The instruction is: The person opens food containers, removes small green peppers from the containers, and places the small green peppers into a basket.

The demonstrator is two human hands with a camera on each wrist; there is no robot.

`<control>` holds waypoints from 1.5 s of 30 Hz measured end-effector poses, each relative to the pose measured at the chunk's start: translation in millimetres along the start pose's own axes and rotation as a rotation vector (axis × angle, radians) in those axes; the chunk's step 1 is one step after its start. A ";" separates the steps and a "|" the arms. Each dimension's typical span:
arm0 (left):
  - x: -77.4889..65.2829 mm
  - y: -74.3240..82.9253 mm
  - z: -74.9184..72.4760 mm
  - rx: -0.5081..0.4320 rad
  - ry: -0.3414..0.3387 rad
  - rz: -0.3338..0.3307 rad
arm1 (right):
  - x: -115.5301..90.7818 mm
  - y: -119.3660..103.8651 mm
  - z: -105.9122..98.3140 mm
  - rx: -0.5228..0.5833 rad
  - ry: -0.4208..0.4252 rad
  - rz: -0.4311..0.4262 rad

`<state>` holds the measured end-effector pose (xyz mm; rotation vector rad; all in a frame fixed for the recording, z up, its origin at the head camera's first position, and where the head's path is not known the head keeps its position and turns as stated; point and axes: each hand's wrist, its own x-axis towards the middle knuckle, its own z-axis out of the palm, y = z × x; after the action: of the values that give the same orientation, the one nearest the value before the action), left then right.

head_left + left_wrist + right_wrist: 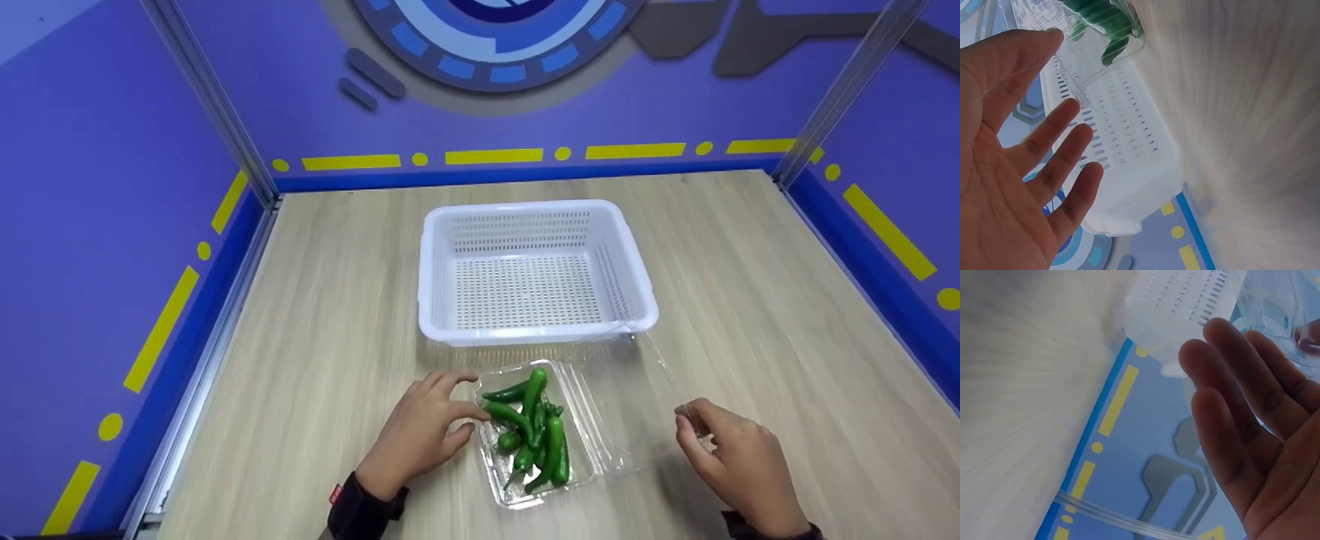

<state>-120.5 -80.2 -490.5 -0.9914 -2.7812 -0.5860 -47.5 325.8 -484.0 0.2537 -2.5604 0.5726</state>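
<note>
A clear plastic clamshell box (517, 499) lies opened on the table, and several green chili peppers (553, 450) are heaped in its base. The left hand (424, 427) is at the base's left edge, fingers spread and fingertips at the rim; the left wrist view shows its palm (1010, 180) beside the box, gripping nothing. To the right, the transparent lid (630, 420) is swung out on its hinge. The right hand (742, 457) pinches the lid's outer edge between thumb and fingers. In the right wrist view, the thumb (1311, 334) is partly cut off beside the clear plastic.
A white perforated plastic basket (435, 330) stands just behind the clamshell, with nothing in it. The lid's far corner reaches the basket's front right rim. Printed blue panels (225, 135) wall the wooden table (337, 300) at the back and sides.
</note>
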 end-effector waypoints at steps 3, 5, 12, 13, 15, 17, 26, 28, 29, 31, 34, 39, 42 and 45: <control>1.2 -0.5 -0.5 -0.005 -0.009 -0.027 | -4.1 0.7 0.7 -0.005 -0.040 0.034; 1.8 -0.5 0.0 -0.009 -0.010 -0.039 | -6.7 0.7 1.0 -0.007 -0.062 0.059; 1.9 0.6 0.8 -0.014 -0.006 -0.068 | -12.5 1.9 1.5 -0.009 -0.180 0.181; 2.0 0.6 1.0 -0.013 -0.005 -0.069 | -12.8 2.2 1.5 -0.011 -0.202 0.201; 2.8 0.5 1.2 -0.010 -0.004 -0.068 | -13.1 2.8 1.4 -0.012 -0.244 0.239; 3.4 0.3 1.8 -0.007 0.004 -0.062 | -14.1 3.8 1.7 -0.006 -0.277 0.263; 7.5 -0.7 3.9 0.005 0.048 -0.038 | -17.8 9.4 6.2 -0.025 -0.373 0.294; 7.7 -0.6 4.9 -0.001 0.041 -0.042 | -17.5 11.0 7.9 -0.038 -0.417 0.306; 8.0 -0.5 5.4 -0.005 0.037 -0.043 | -17.4 11.7 8.6 -0.041 -0.444 0.316; 8.8 -0.3 6.0 -0.010 0.031 -0.043 | -17.5 13.0 9.6 -0.040 -0.503 0.341; 10.6 -0.3 6.6 -0.011 0.030 -0.039 | -17.7 14.1 10.8 -0.019 -0.569 0.372; 11.6 0.3 6.5 -0.013 0.022 -0.044 | -16.8 14.8 11.7 0.019 -0.603 0.379; 10.6 1.4 6.3 -0.014 0.008 -0.048 | -15.3 14.7 11.2 0.015 -0.606 0.364; 9.5 3.1 6.2 -0.012 -0.006 -0.057 | -11.8 13.7 9.8 -0.004 -0.591 0.335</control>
<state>-125.8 -70.0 -492.8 -0.9205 -2.8226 -0.6081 -45.4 334.6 -502.5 -0.0204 -3.2094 0.6927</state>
